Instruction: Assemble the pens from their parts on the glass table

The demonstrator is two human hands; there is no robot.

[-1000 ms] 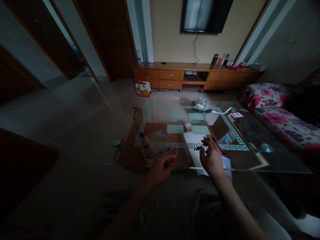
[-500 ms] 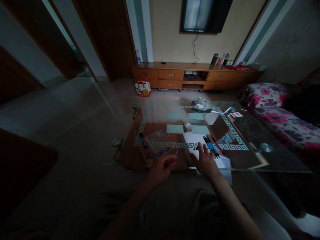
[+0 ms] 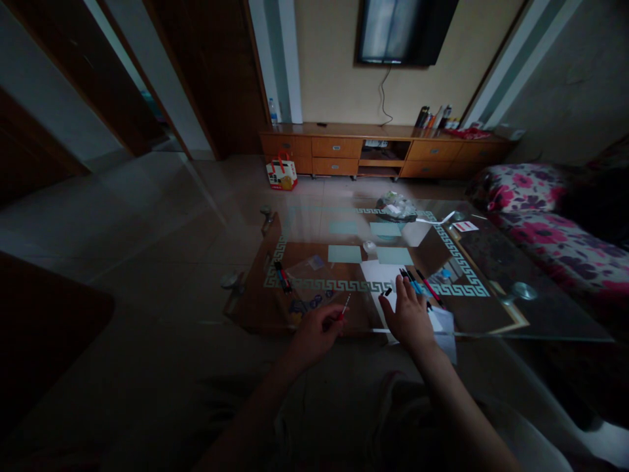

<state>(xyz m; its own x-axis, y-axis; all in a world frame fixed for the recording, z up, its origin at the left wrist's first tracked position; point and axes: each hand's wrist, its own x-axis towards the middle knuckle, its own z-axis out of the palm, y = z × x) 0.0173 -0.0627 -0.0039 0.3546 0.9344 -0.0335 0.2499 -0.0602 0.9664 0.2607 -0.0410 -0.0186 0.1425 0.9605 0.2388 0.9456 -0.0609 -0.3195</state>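
My left hand (image 3: 317, 331) is closed over the table's near edge, pinching a slim pen refill (image 3: 346, 305) that is red at the fingers and pale toward its upper end. My right hand (image 3: 409, 316) is open and palm down, its fingers stretched over blue and black pens (image 3: 413, 282) on white paper (image 3: 381, 272). It partly hides these pens; whether it touches them I cannot tell. Small black pieces (image 3: 387, 292) lie just left of its fingers. A pink and black pen (image 3: 430, 288) is on its right. Farther left lie several dark pens (image 3: 282, 276).
The glass table (image 3: 304, 226) has a patterned border. Near its left side is a clear plastic packet (image 3: 309, 272); a crumpled plastic bag (image 3: 397, 206) sits at the far side. A floral sofa (image 3: 550, 226) stands at right, a wooden cabinet (image 3: 337, 145) beyond.
My right hand has shifted slightly right, covering more of the blue pens and uncovering the small black pieces. My left hand has stayed in place with the refill.
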